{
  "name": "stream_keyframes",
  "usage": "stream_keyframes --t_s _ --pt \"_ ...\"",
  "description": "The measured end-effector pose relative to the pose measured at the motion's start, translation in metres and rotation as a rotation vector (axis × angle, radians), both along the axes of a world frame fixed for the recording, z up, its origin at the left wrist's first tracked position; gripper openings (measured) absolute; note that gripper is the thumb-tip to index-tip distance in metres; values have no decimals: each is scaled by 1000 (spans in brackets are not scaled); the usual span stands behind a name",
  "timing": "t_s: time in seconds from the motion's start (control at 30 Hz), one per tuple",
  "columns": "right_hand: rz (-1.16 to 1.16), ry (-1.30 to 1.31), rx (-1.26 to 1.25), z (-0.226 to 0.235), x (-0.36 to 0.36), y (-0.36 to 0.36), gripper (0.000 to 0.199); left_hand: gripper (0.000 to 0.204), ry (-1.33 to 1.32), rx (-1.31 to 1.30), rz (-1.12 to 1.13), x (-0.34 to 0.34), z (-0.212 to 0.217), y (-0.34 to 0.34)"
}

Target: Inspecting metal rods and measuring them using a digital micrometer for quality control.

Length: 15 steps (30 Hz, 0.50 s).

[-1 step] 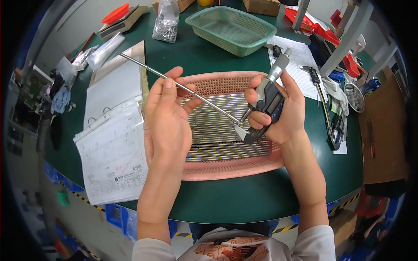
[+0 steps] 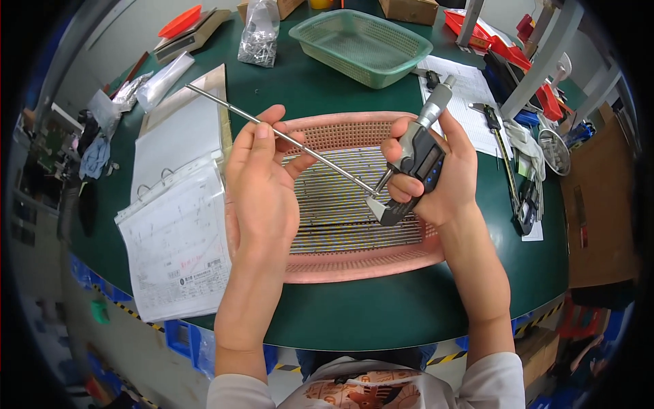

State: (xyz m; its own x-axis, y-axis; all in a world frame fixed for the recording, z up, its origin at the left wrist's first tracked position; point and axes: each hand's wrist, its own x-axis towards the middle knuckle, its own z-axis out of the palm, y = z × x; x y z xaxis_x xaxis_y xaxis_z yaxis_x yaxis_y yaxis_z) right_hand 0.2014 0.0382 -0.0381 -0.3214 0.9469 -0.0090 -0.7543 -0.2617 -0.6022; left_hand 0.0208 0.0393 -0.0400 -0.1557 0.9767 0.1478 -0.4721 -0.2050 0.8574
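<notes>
My left hand (image 2: pixel 262 180) pinches a long thin metal rod (image 2: pixel 225 102) between thumb and fingers. The rod slants from the upper left down to the right. Its lower end sits in the jaw of a grey and black digital micrometer (image 2: pixel 415 167), which my right hand (image 2: pixel 443 177) grips around the body. Both hands hover over a pink mesh tray (image 2: pixel 354 266) on the green table (image 2: pixel 381 307). Several more metal rods (image 2: pixel 340 211) lie in rows inside the tray.
An open ring binder with printed sheets (image 2: pixel 174 225) lies left of the tray. Behind it stand a green mesh basket (image 2: pixel 361 44) and a clear bag of small metal parts (image 2: pixel 259 34). A paper sheet (image 2: pixel 470 102), a caliper (image 2: pixel 504 157) and gloves (image 2: pixel 528 146) lie to the right.
</notes>
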Motion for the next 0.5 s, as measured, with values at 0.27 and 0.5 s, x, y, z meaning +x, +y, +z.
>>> stream_keyframes --t_s 0.27,0.5 --pt "20 24 23 -2 -2 0 60 27 40 72 26 2 1 -2" --pt "-13 -49 51 -1 -1 0 54 27 25 81 16 3 0 -1"
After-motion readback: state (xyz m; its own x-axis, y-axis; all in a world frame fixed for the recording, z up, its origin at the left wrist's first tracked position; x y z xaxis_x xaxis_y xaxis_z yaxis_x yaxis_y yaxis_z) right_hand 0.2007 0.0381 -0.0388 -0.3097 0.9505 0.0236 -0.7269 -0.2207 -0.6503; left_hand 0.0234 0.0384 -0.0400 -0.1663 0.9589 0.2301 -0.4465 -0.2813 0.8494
